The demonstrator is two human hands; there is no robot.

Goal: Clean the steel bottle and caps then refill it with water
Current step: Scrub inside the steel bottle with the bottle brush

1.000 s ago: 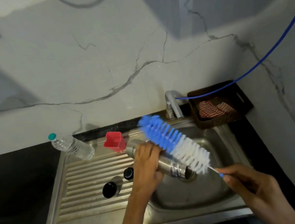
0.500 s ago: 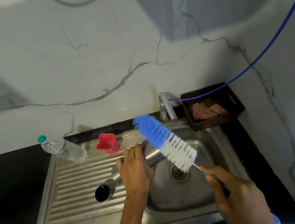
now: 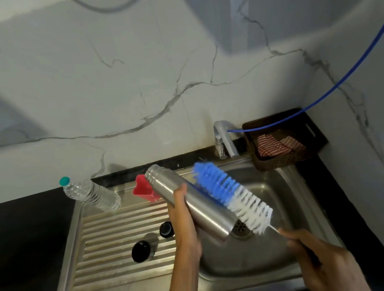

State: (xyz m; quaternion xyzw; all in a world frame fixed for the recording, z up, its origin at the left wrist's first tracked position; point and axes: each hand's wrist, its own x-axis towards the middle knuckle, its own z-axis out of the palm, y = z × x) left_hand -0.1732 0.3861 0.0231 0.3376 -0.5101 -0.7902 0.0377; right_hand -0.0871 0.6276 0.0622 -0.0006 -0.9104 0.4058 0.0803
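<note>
Head view: we judge we are scrubbing the outside of the smooth steel bottle (image 3: pixel 194 203), our left hand (image 3: pixel 184 222) fingers wrapped round its middle over the sink (image 3: pixel 287 181). Our right hand (image 3: pixel 326 264) fingers clench the bottle brush (image 3: pixel 232 195), its blue-and-white bristles lying along the bottle just beyond the left fingers; next the bristles need the mouth, and the two black caps (image 3: pixel 141 251) left of those fingers await cleaning.

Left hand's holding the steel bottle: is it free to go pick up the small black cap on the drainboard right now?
Probably not yet. The left hand grips the steel bottle, so it is occupied. The small black cap lies uncovered on the drainboard just beside that hand, so nothing blocks the path once the bottle is set down.
</note>
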